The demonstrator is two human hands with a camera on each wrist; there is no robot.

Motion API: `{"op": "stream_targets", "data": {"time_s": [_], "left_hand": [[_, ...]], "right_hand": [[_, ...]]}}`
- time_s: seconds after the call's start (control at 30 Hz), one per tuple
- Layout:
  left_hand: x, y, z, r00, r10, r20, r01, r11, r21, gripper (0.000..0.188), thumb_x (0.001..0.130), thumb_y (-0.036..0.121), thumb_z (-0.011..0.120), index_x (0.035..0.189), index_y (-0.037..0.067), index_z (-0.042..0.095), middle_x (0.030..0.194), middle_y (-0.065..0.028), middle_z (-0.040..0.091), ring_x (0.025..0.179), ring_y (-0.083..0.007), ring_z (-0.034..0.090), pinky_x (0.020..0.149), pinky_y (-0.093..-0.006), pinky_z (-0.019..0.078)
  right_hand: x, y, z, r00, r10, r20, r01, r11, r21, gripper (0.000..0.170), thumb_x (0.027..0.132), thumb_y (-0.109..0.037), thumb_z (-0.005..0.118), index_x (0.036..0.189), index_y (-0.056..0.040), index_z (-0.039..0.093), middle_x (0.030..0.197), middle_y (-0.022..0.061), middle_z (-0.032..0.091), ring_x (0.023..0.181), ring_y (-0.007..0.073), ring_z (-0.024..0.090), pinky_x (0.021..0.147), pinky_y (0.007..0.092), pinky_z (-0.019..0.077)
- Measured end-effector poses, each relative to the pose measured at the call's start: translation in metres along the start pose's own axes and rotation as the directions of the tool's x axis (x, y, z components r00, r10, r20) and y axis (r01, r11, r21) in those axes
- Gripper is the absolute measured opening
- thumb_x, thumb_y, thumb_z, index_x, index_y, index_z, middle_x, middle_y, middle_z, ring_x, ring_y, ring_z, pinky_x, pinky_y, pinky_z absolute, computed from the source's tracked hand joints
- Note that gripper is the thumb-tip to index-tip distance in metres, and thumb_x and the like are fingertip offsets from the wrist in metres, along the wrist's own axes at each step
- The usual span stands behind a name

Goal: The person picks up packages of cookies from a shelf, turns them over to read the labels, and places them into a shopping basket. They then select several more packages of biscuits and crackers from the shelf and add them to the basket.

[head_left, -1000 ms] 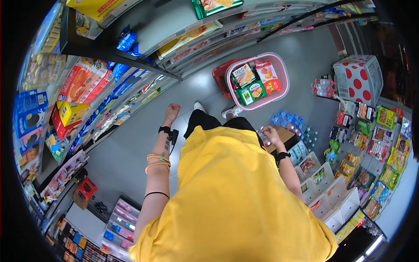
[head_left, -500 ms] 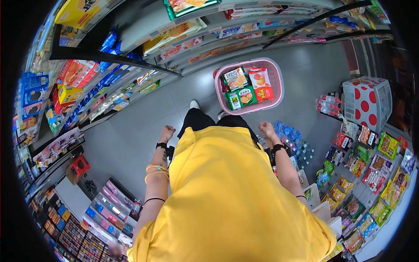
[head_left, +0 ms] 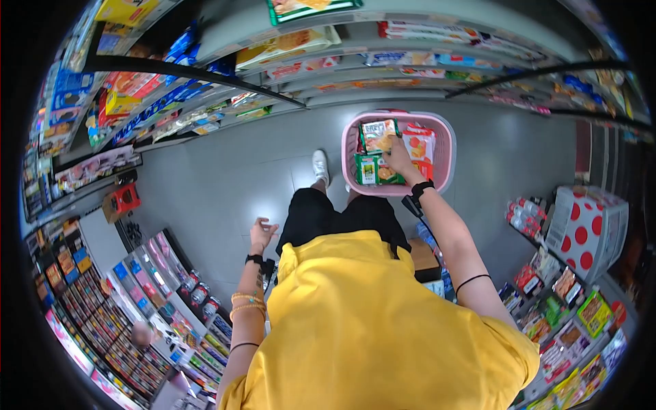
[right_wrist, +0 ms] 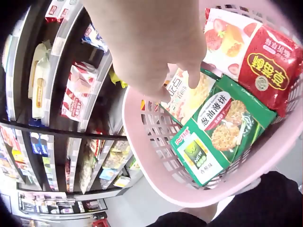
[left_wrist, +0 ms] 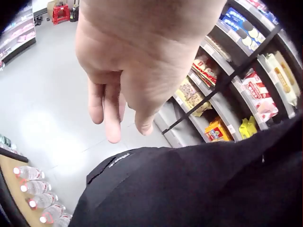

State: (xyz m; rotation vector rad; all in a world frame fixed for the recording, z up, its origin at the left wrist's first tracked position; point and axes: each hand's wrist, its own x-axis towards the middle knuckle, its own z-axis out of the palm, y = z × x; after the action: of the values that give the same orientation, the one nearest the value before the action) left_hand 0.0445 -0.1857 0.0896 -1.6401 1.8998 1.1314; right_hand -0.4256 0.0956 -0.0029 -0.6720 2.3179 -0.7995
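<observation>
My right hand (head_left: 400,158) reaches down into a pink plastic basket (head_left: 447,150). Its fingers are parted over a white-and-green cracker pack (right_wrist: 199,90), overlapping that pack's edge. Beside it in the basket lies a green pack of scallion crackers (right_wrist: 226,125), and a red-and-white strawberry biscuit pack (right_wrist: 270,61) fills the other side. My left hand (head_left: 261,234) hangs by the black shorts (head_left: 307,215). In the left wrist view the fingers of the left hand (left_wrist: 137,66) point down loosely with nothing held.
Snack shelves (head_left: 383,49) run along the front and left, close past the basket. On the right, bottles (head_left: 525,217) stand by a white box with red dots (head_left: 581,229). Packaged snacks (head_left: 567,335) are displayed nearer on the right. Grey tiled floor (head_left: 225,171) spreads to the left.
The right hand has moved from beside the body forward into the basket. The left hand's fingers have loosened from a curl. The view has turned to the right.
</observation>
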Motion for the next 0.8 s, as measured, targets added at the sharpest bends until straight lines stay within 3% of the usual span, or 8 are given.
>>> {"op": "stream_targets", "data": {"time_s": [0.03, 0.1, 0.23, 0.37, 0.53, 0.63, 0.77, 0.8], "left_hand": [[-0.014, -0.005, 0.003, 0.997, -0.083, -0.004, 0.082, 0.994, -0.074, 0.05, 0.075, 0.022, 0.085, 0.113, 0.003, 0.058, 0.098, -0.0119, 0.073, 0.086, -0.0246, 0.072, 0.078, -0.0374, 0.0572], [-0.027, -0.045, 0.017, 0.998, -0.014, -0.059, 0.022, 0.99, 0.137, 0.052, 0.078, 0.03, 0.082, 0.115, 0.002, 0.059, 0.103, -0.0136, 0.072, 0.095, -0.0286, 0.07, 0.085, -0.039, 0.055], [-0.059, -0.068, 0.022, 0.992, -0.124, 0.038, 0.117, 0.979, 0.165, 0.051, 0.081, 0.033, 0.077, 0.117, 0.001, 0.06, 0.114, -0.0173, 0.068, 0.111, -0.0309, 0.064, 0.094, -0.0381, 0.0506], [-0.062, -0.08, 0.025, 0.988, -0.141, 0.056, 0.136, 0.987, 0.082, 0.046, 0.083, 0.032, 0.074, 0.115, 0.001, 0.062, 0.11, -0.017, 0.07, 0.106, -0.031, 0.066, 0.093, -0.037, 0.0512], [-0.046, -0.084, 0.017, 0.989, -0.111, 0.093, 0.105, 0.992, 0.066, 0.042, 0.085, 0.031, 0.072, 0.113, 0.002, 0.062, 0.107, -0.0166, 0.071, 0.103, -0.0303, 0.068, 0.092, -0.0368, 0.0517], [-0.024, -0.086, 0.008, 0.99, -0.104, 0.092, 0.097, 0.992, 0.082, 0.04, 0.086, 0.031, 0.071, 0.112, 0.002, 0.063, 0.106, -0.0163, 0.071, 0.102, -0.0296, 0.068, 0.09, -0.0368, 0.0522], [0.004, -0.071, -0.011, 0.994, -0.083, 0.064, 0.081, 0.996, 0.036, 0.037, 0.086, 0.031, 0.07, 0.111, 0.003, 0.064, 0.103, -0.0151, 0.072, 0.098, -0.0289, 0.069, 0.087, -0.0371, 0.053], [0.011, -0.07, -0.014, 0.997, -0.061, 0.057, 0.06, 0.998, 0.019, 0.037, 0.086, 0.031, 0.069, 0.11, 0.003, 0.064, 0.102, -0.0149, 0.072, 0.097, -0.0289, 0.069, 0.086, -0.0371, 0.0531]], "right_hand": [[0.014, 0.0, 0.007, 1.0, -0.024, -0.017, 0.023, 0.999, -0.033, 0.071, 0.074, -0.012, 0.073, 0.137, 0.0012, 0.041, 0.126, 0.026, 0.051, 0.119, 0.0424, 0.05, 0.101, 0.0462, 0.0439], [0.036, 0.01, 0.024, 0.996, -0.068, -0.054, 0.063, 0.994, -0.094, 0.075, 0.071, -0.011, 0.076, 0.136, 0.0028, 0.041, 0.126, 0.0274, 0.051, 0.122, 0.0435, 0.046, 0.105, 0.0467, 0.0408], [0.055, 0.017, 0.041, 0.97, 0.243, 0.025, -0.237, 0.962, -0.137, 0.101, 0.07, -0.019, 0.08, 0.148, 0.0033, 0.021, 0.132, 0.0307, 0.044, 0.123, 0.0482, 0.043, 0.108, 0.0488, 0.0379], [0.066, 0.031, 0.061, 0.961, 0.271, -0.053, -0.277, 0.945, -0.174, 0.105, 0.068, -0.024, 0.083, 0.147, -0.0002, 0.018, 0.132, 0.0351, 0.042, 0.123, 0.0491, 0.045, 0.106, 0.049, 0.0406], [0.073, 0.004, 0.065, 0.866, 0.43, -0.257, -0.473, 0.87, -0.138, 0.104, 0.066, -0.026, 0.086, 0.142, 0.0058, 0.022, 0.131, 0.0295, 0.048, 0.124, 0.0435, 0.047, 0.106, 0.0453, 0.0403], [0.074, 0.0, 0.064, 0.84, 0.487, -0.24, -0.526, 0.84, -0.133, 0.108, 0.063, -0.023, 0.088, 0.141, 0.0092, 0.021, 0.128, 0.0295, 0.052, 0.124, 0.0427, 0.048, 0.108, 0.045, 0.0382], [0.07, -0.012, 0.059, 0.836, 0.473, -0.278, -0.524, 0.838, -0.15, 0.094, 0.061, -0.021, 0.089, 0.131, 0.011, 0.035, 0.124, 0.0298, 0.056, 0.118, 0.0423, 0.054, 0.104, 0.0451, 0.0429], [0.068, -0.01, 0.06, 0.846, 0.42, -0.329, -0.498, 0.843, -0.205, 0.066, 0.066, -0.019, 0.084, 0.116, 0.0076, 0.051, 0.112, 0.0286, 0.063, 0.107, 0.0417, 0.061, 0.095, 0.0456, 0.0495]]}}
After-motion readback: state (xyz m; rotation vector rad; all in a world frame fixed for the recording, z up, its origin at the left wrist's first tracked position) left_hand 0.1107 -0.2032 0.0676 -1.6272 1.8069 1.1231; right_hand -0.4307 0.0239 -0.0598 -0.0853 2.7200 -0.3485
